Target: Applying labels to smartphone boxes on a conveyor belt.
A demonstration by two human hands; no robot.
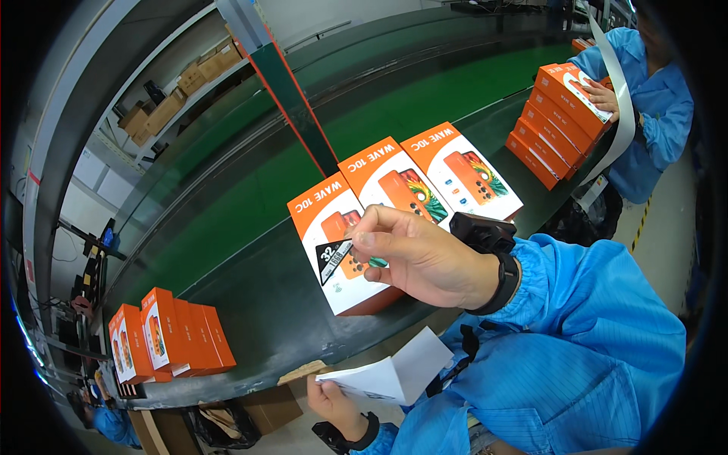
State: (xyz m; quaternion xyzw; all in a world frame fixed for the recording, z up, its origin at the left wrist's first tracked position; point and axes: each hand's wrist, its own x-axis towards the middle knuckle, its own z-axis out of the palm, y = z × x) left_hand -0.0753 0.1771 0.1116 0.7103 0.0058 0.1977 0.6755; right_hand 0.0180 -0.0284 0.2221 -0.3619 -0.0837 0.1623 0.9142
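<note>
Over the nearest of three orange-and-white phone boxes (345, 299), my right hand (428, 258) is closed in a pinch. Between thumb and fingertips it holds a black-and-white corner sticker (331, 260), which overlaps the box's printed face; whether it touches the box I cannot tell. A second phone box (377, 163) and a third phone box (485, 199) lie beside it, faces up. Lower down, in front of the bench edge, my left hand (334, 406) grips a folded white sheet (387, 379) by its left end, with faint dark print on its underside.
The boxes lie on a dark bench (265, 303) along a green conveyor belt (220, 197). More orange boxes (171, 334) stand at the left end. At right, a co-worker in blue (660, 114) rests a hand on stacked boxes (550, 136). A metal post (284, 91) rises behind.
</note>
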